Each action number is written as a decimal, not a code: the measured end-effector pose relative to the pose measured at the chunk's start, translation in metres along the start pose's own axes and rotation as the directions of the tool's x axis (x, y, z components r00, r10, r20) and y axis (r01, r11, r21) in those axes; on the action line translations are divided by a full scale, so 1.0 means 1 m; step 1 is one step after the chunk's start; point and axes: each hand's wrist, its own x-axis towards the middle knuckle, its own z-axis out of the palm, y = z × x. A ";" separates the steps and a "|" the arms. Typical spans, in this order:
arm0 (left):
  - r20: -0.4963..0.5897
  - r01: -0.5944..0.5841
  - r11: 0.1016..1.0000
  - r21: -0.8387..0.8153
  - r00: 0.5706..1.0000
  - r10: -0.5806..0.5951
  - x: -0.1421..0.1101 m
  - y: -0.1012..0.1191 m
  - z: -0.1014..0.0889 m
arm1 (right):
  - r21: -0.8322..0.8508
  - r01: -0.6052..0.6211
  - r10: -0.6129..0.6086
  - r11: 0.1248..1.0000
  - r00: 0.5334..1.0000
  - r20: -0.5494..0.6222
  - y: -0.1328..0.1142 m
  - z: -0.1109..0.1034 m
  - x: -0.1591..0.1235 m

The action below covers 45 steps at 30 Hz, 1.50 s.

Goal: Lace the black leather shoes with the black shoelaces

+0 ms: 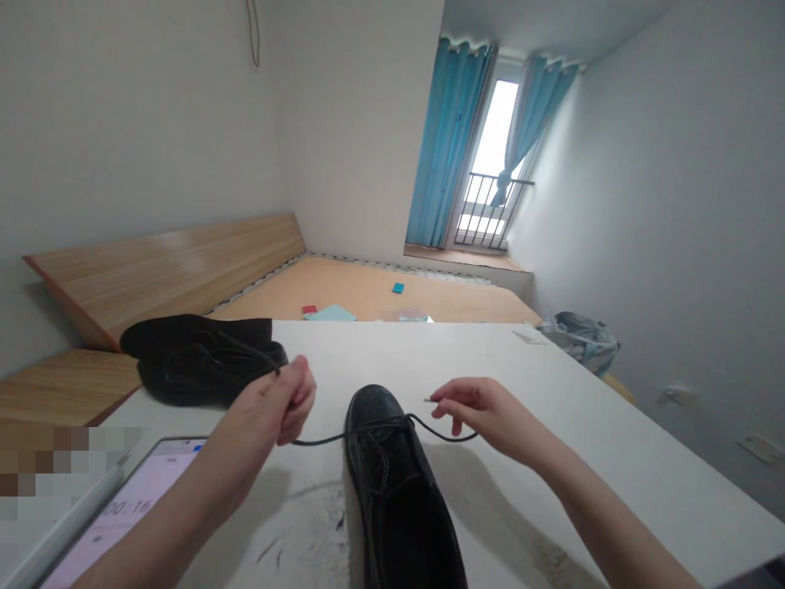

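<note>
A black lace-up shoe (401,470) stands on the white table, its toe pointing away from me. A thin dark shoelace (320,442) crosses its front eyelets and runs out to both sides. To the left of the shoe, my left hand (275,405) is closed in a fist around one length of the lace, and a bit of it sticks up past the fingers. On the other side, my right hand (475,409) pinches the lace near its end; a thin pale tip pokes out from the fingertips. Both hands are raised above the tabletop.
More black shoes (196,360) lie at the table's back left. A phone (141,499) showing a timer rests under my left forearm. Behind the white table (392,352) is a wooden bed platform (356,282) with small flat items. A patterned bag (580,339) stands at the right.
</note>
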 end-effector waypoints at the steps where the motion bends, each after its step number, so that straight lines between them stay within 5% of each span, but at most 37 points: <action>1: 0.027 0.002 0.995 0.101 1.000 -0.005 -0.001 -0.004 0.004 | -0.033 -0.019 0.020 0.999 1.000 0.017 0.002 0.008 -0.004; 5: 0.205 -0.142 0.845 0.516 0.978 0.039 -0.009 -0.015 0.026 | -0.215 -0.046 0.054 0.975 0.998 0.030 0.003 0.026 -0.016; 9: 0.304 -0.337 0.654 0.677 0.938 0.169 -0.011 -0.026 0.042 | -0.311 -0.019 0.021 0.950 1.000 0.001 0.001 0.035 -0.022; 19: 0.246 -0.287 0.501 0.816 0.958 0.149 0.002 -0.026 0.065 | -0.304 0.023 -0.041 0.952 0.998 -0.050 0.010 0.044 -0.015; 25: 0.265 -0.311 0.499 0.809 0.950 0.164 0.002 -0.030 0.069 | -0.240 0.039 -0.044 0.970 0.999 -0.016 0.016 0.041 -0.011; 29: 0.264 -0.320 0.520 0.792 0.947 0.182 0.001 -0.019 0.062 | -0.313 0.171 -0.201 0.934 0.977 -0.066 0.007 0.040 -0.017; 32: 0.236 -0.259 0.639 0.725 0.964 0.123 0.000 -0.006 0.055 | -0.273 0.262 -0.288 0.926 0.956 -0.057 -0.007 0.044 -0.021; 38: 0.278 -0.114 0.862 0.494 0.960 -0.032 -0.004 0.010 0.044 | -0.039 0.121 -0.114 0.992 0.983 0.145 -0.037 0.057 -0.009; 41: 0.239 -0.058 0.852 0.521 0.968 -0.080 -0.008 0.012 0.032 | 0.111 0.179 -0.190 0.977 0.978 0.092 -0.050 0.053 -0.003; 45: 0.173 -0.047 0.720 0.692 0.980 -0.102 -0.015 0.006 0.010 | -0.137 0.219 -0.216 0.966 0.976 0.041 -0.058 0.054 -0.002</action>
